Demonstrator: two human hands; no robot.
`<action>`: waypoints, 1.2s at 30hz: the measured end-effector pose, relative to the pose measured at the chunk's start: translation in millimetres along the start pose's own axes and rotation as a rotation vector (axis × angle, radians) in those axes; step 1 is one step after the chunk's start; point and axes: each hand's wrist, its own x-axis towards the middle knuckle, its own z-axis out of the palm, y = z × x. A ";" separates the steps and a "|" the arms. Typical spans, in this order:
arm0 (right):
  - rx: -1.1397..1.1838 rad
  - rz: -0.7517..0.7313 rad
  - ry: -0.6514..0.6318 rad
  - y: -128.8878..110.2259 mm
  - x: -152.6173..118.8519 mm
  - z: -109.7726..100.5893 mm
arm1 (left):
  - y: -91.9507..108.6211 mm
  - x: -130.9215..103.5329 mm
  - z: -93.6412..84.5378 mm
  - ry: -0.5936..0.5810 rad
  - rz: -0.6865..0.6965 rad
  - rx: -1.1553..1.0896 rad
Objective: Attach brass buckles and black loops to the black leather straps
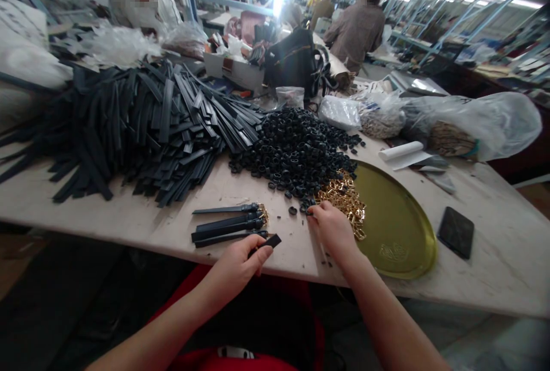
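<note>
My left hand [246, 259] pinches a black strap [271, 241] near the table's front edge, its flat end pointing right. At the edge of the pile of small black loops [296, 147], my right hand [333, 231] has its fingertips closed on a black loop [309, 210]. Gold buckles [344, 196] lie heaped just beyond that hand, partly on an oval brass-coloured tray [391, 210]. Left of my hands rest several assembled straps [230, 225] with loops and gold hardware at their right ends. A large heap of loose black straps [141, 113] spreads over the left side.
A dark phone [456, 232] lies right of the tray. Plastic bags [476, 122] and a rolled white sheet [404, 153] sit at the back right. A black bag [292, 62] stands behind the loops. Other people [358, 24] are farther back.
</note>
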 end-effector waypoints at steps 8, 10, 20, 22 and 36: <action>0.812 0.178 -0.162 -27.8 -17.5 -1.3 | 5.7 2.5 8.6 0.120 0.074 -0.047; 1.188 0.284 -0.242 -47.4 -33.6 2.2 | 9.0 0.7 12.5 0.163 0.115 -0.057; 1.369 0.349 -0.181 -80.1 -77.8 5.0 | 9.3 -34.0 15.9 0.054 0.135 0.081; 1.326 0.324 -0.224 -80.0 -84.8 2.4 | 11.4 -39.6 13.2 -0.016 0.131 0.139; 1.378 0.291 -0.296 -97.4 -103.1 8.5 | 0.0 -57.0 12.9 0.042 0.173 -0.100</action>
